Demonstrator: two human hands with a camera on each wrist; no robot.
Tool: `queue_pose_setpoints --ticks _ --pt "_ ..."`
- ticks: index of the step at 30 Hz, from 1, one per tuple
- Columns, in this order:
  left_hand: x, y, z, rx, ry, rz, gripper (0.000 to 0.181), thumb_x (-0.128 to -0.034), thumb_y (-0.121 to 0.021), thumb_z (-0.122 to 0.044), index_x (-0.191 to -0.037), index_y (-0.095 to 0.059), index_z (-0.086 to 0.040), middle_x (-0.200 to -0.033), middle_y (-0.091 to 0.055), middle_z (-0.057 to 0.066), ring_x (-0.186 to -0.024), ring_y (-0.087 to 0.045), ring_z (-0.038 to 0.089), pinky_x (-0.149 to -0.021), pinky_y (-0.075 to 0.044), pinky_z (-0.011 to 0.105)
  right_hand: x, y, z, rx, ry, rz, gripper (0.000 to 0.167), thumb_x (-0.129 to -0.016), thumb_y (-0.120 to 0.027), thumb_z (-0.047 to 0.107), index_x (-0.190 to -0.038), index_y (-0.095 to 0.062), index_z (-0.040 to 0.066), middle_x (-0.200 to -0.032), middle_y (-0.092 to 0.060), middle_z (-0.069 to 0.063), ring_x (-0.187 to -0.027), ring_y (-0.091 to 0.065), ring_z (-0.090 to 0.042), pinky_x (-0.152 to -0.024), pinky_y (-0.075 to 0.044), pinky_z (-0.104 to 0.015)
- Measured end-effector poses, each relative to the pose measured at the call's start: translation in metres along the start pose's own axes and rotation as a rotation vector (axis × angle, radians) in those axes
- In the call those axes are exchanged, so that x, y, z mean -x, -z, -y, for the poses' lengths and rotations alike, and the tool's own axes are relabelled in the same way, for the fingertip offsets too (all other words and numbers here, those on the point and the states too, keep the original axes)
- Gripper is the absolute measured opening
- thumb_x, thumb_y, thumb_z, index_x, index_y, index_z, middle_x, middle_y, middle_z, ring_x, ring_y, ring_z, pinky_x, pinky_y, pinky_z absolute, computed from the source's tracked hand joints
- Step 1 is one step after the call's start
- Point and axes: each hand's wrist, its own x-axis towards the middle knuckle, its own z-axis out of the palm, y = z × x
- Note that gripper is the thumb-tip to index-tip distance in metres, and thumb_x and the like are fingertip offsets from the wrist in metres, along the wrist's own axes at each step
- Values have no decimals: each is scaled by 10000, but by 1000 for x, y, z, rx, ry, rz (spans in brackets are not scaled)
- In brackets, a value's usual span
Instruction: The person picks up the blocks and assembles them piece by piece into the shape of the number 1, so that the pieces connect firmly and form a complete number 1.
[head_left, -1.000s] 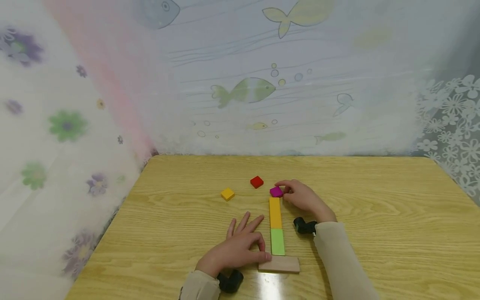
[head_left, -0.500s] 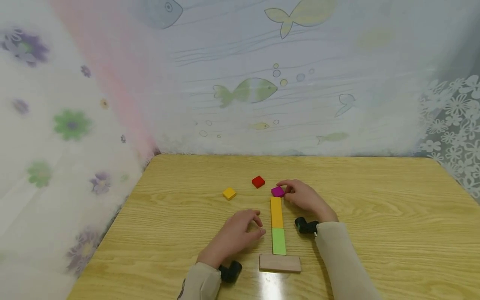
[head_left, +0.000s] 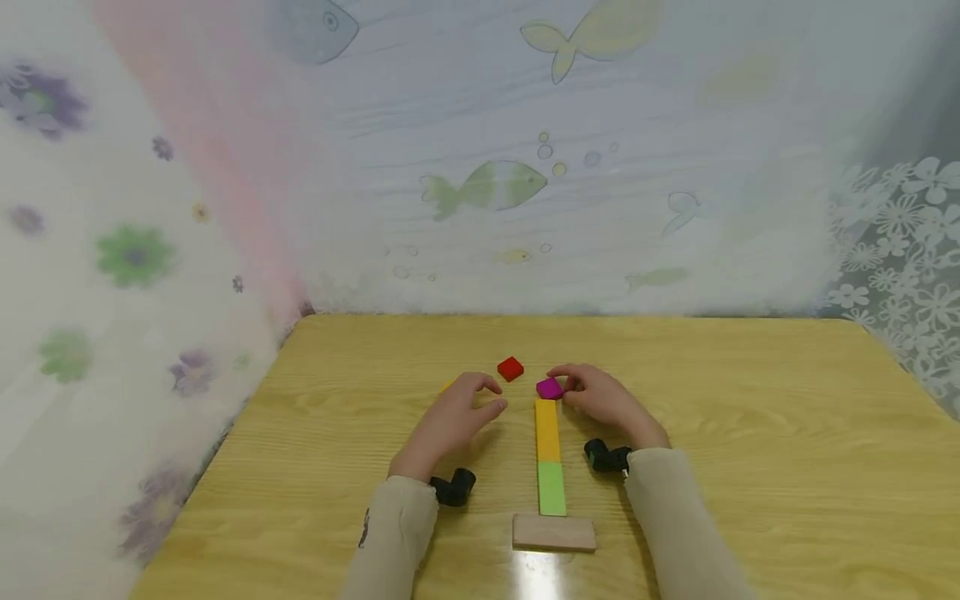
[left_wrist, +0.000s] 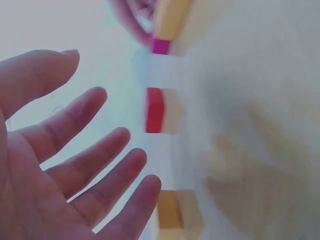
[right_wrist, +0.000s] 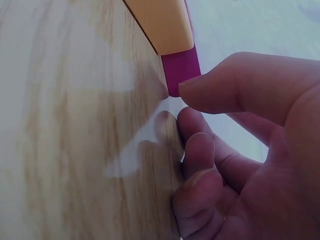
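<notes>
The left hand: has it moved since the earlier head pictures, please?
Yes. Judged against the unpainted wooden block, the left hand has moved away from it, forward, nearer to the red block.

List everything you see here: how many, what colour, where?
Table: one, wood-toned, under the blocks
Plain block: one, pale wood, crosswise, nearest the person
Green block: one, light green, just beyond plain block
Long block: one, orange, beyond green block
Purple block: one, purple, at long block's far end
Red block: one, red, left of purple
Yellow block: one, yellow, left of red
Fish sheet: one, pale blue, behind table
Flower sheet: one, white, left side
Lace: one, white, far right
Wrist cameras: two, black, at wrists
Sleeves: two, beige, on forearms
Left hand: one, bare, near yellow block
Right hand: one, bare, touching purple block
</notes>
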Motion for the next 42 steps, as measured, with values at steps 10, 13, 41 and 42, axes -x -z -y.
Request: queue_pose_setpoints --ticks 10,13,41,42 --pt "-37 1 -7 11 -15 -64 443 -895 -499 -388 -1289 -441 -194 -1348 -343 13 -1188 -392 212 -957 -335 413 1 1 -2 3 25 11 399 -863 -524 71 -1259 -505 118 -890 -552 -34 -723 -463 -184 -636 -394 -308" --pt "-47 1 -9 -4 -12 -87 458 -908 -481 -346 -1341 -388 -233 -1366 -321 25 -1204 -374 214 -967 -321 429 -1 0 -1 3 47 13 401 -859 -522 62 -1258 -505 102 -873 -558 -35 -708 -462 -183 -630 -391 -311" --pt "-57 -31 -6 -414 -35 -24 367 -917 -486 -261 -1282 -484 -228 -1323 -408 40 -1191 -367 259 -948 -318 443 1 -2 -5 70 53 -27 364 -870 -554 133 -1230 -536 179 -958 -521 -47 -796 -471 -180 -711 -409 -334" --pt "-57 -31 -6 -423 -44 -23 349 -916 -488 -258 -1264 -501 -232 -1313 -416 42 -1184 -372 258 -942 -322 443 2 -2 -5 68 47 -27 365 -872 -552 135 -1234 -532 181 -967 -516 -50 -798 -472 -179 -716 -408 -336"
